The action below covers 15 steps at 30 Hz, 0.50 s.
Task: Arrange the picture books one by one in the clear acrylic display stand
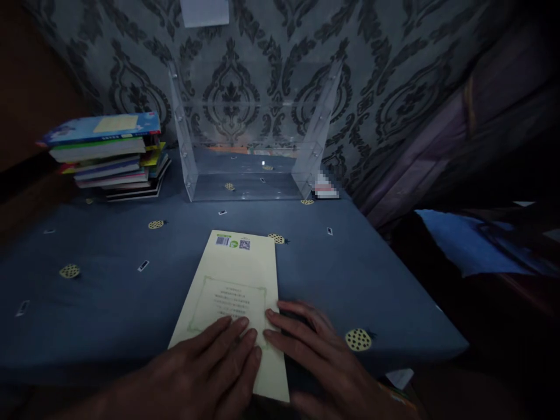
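Observation:
A pale yellow-green book (pixel 236 280) lies back cover up on the blue tablecloth (pixel 109 291), with barcodes at its far edge. My left hand (pixel 210 367) rests flat on the near part of the cover, fingers stretched out. My right hand (pixel 315 350) lies open beside it, fingertips touching the book's right edge near the spine. Neither hand grips anything.
A clear acrylic shelf stand (pixel 249 140) stands at the back against the patterned wall. A stack of several books (pixel 109 154) sits at the back left. A small pixelated object (pixel 326 185) lies by the stand's right side. Dark furniture and blue cloth (pixel 464 239) lie to the right.

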Each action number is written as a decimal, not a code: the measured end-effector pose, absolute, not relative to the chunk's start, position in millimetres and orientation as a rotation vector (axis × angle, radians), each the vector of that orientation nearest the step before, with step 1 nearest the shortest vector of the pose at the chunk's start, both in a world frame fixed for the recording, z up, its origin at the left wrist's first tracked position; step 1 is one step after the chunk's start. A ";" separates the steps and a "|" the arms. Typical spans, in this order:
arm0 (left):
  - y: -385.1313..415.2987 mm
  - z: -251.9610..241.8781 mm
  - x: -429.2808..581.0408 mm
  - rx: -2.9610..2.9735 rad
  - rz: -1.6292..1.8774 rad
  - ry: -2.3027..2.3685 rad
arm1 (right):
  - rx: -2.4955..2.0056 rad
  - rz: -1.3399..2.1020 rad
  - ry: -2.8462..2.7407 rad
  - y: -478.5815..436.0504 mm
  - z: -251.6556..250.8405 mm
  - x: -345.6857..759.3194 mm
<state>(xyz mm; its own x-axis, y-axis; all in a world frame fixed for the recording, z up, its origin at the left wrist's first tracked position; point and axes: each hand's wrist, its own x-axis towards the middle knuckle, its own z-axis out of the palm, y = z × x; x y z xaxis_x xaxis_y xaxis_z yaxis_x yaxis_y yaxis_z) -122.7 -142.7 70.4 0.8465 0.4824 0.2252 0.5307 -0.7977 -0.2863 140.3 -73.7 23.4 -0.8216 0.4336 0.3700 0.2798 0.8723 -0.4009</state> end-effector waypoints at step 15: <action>-127.7 108.3 -156.3 -2.448 -0.501 -0.957 | -0.506 0.604 -2.313 14.9 17.2 94.0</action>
